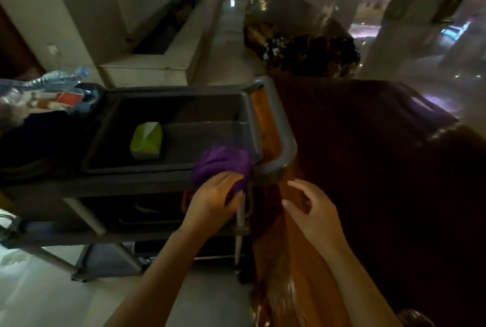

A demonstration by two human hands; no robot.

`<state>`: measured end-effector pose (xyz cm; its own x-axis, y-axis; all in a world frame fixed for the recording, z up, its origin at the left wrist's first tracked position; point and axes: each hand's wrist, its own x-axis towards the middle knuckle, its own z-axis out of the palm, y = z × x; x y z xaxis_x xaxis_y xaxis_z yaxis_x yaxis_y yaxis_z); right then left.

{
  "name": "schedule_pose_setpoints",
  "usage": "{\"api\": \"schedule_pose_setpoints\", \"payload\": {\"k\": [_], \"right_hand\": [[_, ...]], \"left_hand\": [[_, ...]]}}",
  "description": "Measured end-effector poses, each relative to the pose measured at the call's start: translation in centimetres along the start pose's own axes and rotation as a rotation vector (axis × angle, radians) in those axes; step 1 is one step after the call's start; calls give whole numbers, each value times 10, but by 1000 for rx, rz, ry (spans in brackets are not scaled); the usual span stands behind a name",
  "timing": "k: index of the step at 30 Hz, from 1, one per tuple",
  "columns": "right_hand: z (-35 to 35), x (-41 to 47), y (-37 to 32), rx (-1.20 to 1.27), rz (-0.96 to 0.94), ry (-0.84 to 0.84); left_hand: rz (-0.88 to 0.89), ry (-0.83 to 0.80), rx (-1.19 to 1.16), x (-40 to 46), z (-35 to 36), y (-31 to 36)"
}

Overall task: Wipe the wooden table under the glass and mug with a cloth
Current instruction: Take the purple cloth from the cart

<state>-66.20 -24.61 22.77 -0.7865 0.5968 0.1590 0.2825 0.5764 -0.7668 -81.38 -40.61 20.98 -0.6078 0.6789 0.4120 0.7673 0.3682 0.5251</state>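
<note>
Cloth [221,166] purple, in left hand [213,200] grip over grey cart [163,184]; right hand [313,211] open, empty, above glossy wooden table [368,168].

1. Left hand [214,201]: fingers [231,178] curled into the purple cloth [222,166], tips buried in its folds; lower part of the cloth hidden behind the hand.
2. Wooden worktop [381,182]: far surface lost in darkness, nothing legible on it; near end cut by the bottom edge.
3. Round dark object [415,317] at the bottom edge: mostly cut off, identity unclear.
4. Cart [168,182]: lower shelves too dim to read; left end cut by the frame.
5. Bottle and wrappers [50,89] at the cart's left end: blurred, labels unreadable.
6. Both forearms: cut off at the bottom edge.
</note>
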Motion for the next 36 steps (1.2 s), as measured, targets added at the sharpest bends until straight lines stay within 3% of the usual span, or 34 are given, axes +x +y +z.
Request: {"api": "schedule_pose_setpoints", "payload": {"k": [2,6,9,13,19,25,31,36], "right_hand": [[27,38,-15,-147,-92,-25],[76,97,-29,-376,-145,-197],[108,113,-27,-427,-126,-333],[132,116,-16,-357,-62,-383],[135,114,-15,-273,-52,-264],[92,93,-17,-215,-66,-81],[-9,28,6,-294,18,176],[-108,-93,39,-418,188,432]], "left_hand": [[-5,11,93,21,-7,-35],[-184,-348,130,51,-1,-85],[-208,-527,147,61,11,-99],[-187,-492,180,57,25,-107],[-143,-317,111,56,21,-101],[-3,-281,16,66,15,-59],[261,-316,-87,69,46,42],[572,-404,-180,31,95,173]]}}
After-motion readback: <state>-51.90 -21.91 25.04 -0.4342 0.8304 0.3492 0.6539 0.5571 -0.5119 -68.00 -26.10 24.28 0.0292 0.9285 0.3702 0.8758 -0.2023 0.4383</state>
